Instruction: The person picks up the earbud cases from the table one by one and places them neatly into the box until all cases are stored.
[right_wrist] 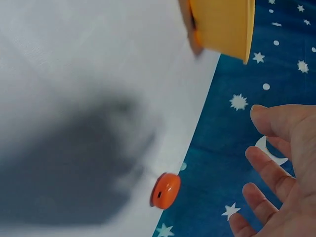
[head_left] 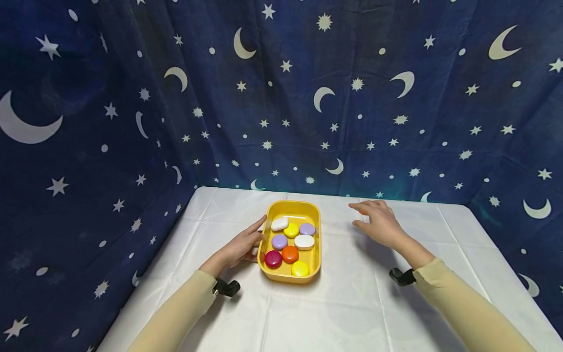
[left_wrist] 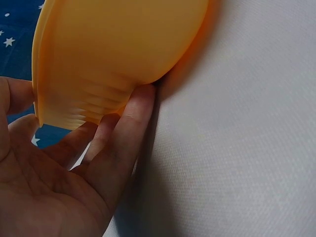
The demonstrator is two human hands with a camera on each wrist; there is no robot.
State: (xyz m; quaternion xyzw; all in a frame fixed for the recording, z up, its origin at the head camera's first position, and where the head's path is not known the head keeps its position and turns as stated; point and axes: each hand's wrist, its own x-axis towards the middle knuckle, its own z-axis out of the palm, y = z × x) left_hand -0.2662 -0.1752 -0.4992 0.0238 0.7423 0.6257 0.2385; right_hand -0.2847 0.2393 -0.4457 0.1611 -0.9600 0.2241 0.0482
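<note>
A yellow rectangular tray (head_left: pixel 317 254) stands on the white table, holding several glossy rounded pieces. Inside are white oblong pieces (head_left: pixel 304 242), lilac round ones (head_left: pixel 279 242), yellow ones (head_left: pixel 300 268), an orange one (head_left: pixel 290 254) and a dark red one (head_left: pixel 273 259). My left hand (head_left: pixel 241 248) rests against the tray's left outer wall; in the left wrist view its fingers (left_wrist: pixel 140 101) touch the wall from rim to base. My right hand (head_left: pixel 379 224), fingers spread and holding nothing, hovers over a loose orange disc (right_wrist: pixel 168 190) with a small dark slot in its side.
White cloth covers the table (head_left: pixel 343 303). Behind and to the left hangs a dark blue curtain (head_left: pixel 299 98) with moons and stars, close to the table's back edge. A black wrist mount (head_left: pixel 402 276) sticks out under the right wrist, another (head_left: pixel 227 287) by the left.
</note>
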